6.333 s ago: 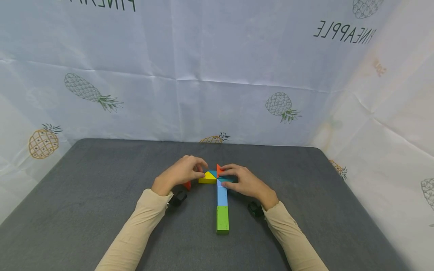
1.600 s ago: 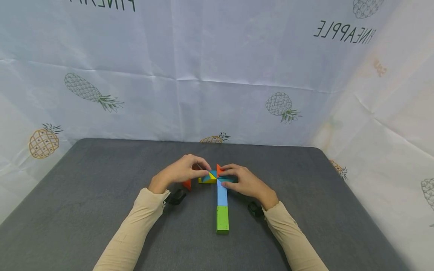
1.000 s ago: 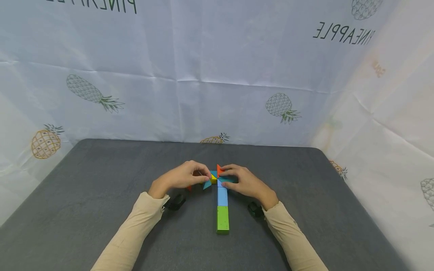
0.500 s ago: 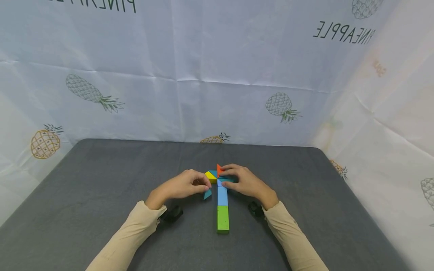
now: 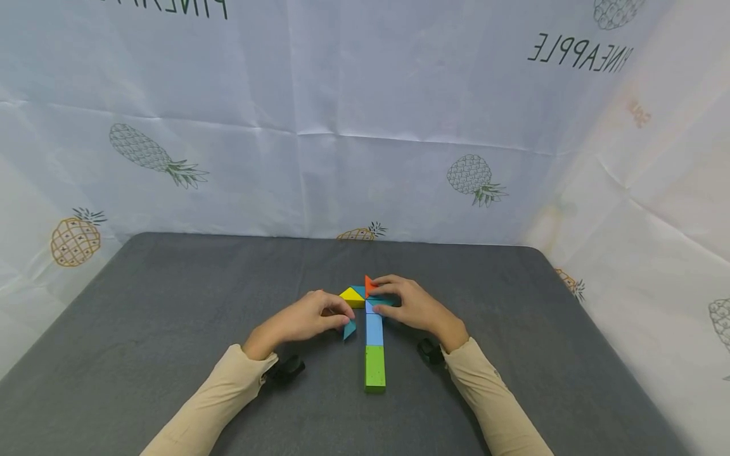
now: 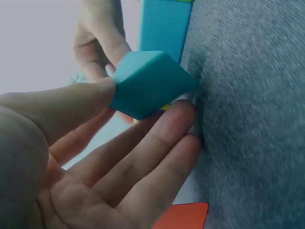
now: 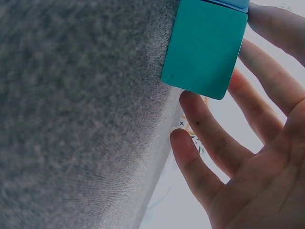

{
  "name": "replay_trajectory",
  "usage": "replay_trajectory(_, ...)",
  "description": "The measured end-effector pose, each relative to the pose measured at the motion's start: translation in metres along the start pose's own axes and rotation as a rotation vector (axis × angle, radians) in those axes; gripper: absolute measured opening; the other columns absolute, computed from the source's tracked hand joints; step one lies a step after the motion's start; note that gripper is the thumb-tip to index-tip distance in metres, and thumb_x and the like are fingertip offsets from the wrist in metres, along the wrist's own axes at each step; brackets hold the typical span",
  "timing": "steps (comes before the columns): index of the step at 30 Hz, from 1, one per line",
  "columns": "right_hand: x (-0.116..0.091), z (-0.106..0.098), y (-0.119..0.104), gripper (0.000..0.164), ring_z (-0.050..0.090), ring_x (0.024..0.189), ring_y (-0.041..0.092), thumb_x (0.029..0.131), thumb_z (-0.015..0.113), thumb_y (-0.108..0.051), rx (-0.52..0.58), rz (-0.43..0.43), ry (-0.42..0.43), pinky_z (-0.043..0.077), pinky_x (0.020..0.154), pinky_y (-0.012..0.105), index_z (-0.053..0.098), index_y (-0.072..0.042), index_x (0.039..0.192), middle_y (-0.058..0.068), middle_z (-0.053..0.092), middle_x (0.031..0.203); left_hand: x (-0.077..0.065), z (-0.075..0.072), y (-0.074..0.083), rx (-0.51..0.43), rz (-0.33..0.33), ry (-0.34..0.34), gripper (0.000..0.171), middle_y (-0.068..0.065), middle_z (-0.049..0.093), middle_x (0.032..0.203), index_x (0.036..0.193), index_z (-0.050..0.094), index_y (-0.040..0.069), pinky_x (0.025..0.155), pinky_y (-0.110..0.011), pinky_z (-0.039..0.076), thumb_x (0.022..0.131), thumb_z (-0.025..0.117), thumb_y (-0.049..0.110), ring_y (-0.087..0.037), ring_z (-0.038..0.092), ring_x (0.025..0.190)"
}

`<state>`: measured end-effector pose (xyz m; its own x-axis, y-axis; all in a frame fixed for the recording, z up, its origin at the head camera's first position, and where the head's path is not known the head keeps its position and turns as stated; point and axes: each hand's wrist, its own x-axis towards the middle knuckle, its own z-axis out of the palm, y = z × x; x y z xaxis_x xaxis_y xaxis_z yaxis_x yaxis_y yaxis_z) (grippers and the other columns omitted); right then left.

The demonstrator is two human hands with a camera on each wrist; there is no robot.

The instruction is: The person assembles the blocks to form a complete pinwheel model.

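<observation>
My left hand [image 5: 308,316] pinches a teal triangular block [image 6: 147,86] between thumb and fingertips, just left of the blue block [image 5: 374,330]. My right hand [image 5: 416,310] reaches over the top of the layout, its spread, slightly bent fingers touching the upright orange-red triangular block [image 5: 367,287]. Its thumb is at the small light-blue piece where another teal block [image 7: 205,47] joins. Left of centre lies a yellow triangular block [image 5: 352,299], against a blue triangular one [image 5: 358,290]. A green block [image 5: 374,368] ends the column nearest me.
A red block [image 6: 183,217] lies beyond the left fingers in the left wrist view, hidden behind the hand in the head view. The grey table [image 5: 199,285] reaches back to a pineapple-print curtain [image 5: 365,183].
My left hand has moved toward me and down from over the yellow block, carrying the teal block and turning it more upright. The yellow block is uncovered. My right hand stays put.
</observation>
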<state>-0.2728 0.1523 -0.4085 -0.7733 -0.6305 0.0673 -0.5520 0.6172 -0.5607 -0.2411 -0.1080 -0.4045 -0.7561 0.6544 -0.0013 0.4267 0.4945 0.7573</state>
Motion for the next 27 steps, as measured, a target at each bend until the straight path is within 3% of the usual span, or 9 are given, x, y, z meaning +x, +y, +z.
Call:
replay_trajectory(7, 0.0001, 0.0007, 0.0003, 0.039, 0.05, 0.134, 0.034, 0.094, 0.069, -0.024, 0.005, 0.005, 0.0, 0.044, 0.107, 0.052, 0.066, -0.007, 0.13, 0.012, 0.053, 0.145, -0.0033, -0.0024, -0.0001, 0.148, -0.023, 0.046, 0.018, -0.001, 0.073, 0.108, 0.111, 0.072, 0.01, 0.07, -0.022, 0.047, 0.097, 0.064, 0.018, -0.005, 0.055, 0.079)
replay_trajectory(13, 0.0005, 0.0007, 0.0002, 0.039, 0.05, 0.134, 0.034, 0.095, 0.069, -0.024, 0.001, 0.005, -0.004, 0.044, 0.107, 0.052, 0.066, -0.008, 0.129, 0.012, 0.053, 0.145, -0.0039, -0.0044, -0.0006, 0.168, -0.025, 0.027, 0.019, -0.003, 0.074, 0.11, 0.112, 0.073, 0.008, 0.078, -0.025, 0.049, 0.095, 0.067, 0.016, -0.004, 0.057, 0.079)
replay_trajectory(19, 0.0003, 0.0005, -0.0002, 0.038, 0.05, 0.134, 0.034, 0.094, 0.069, -0.024, 0.0, 0.0, 0.0, 0.044, 0.107, 0.052, 0.066, -0.008, 0.129, 0.013, 0.053, 0.144, -0.004, -0.0054, 0.0013, 0.165, -0.037, 0.025, 0.018, -0.003, 0.074, 0.11, 0.11, 0.073, 0.008, 0.075, -0.021, 0.048, 0.095, 0.067, 0.015, -0.006, 0.06, 0.086)
replay_trajectory(27, -0.0007, 0.0003, -0.0001, 0.037, 0.051, 0.134, 0.033, 0.094, 0.069, -0.022, 0.012, -0.008, 0.008, 0.045, 0.106, 0.05, 0.066, -0.008, 0.129, 0.012, 0.054, 0.144, -0.0006, 0.0028, 0.0013, 0.181, -0.021, 0.095, 0.016, 0.003, 0.073, 0.099, 0.105, 0.073, 0.009, 0.081, -0.027, 0.053, 0.094, 0.069, 0.02, -0.011, 0.068, 0.093)
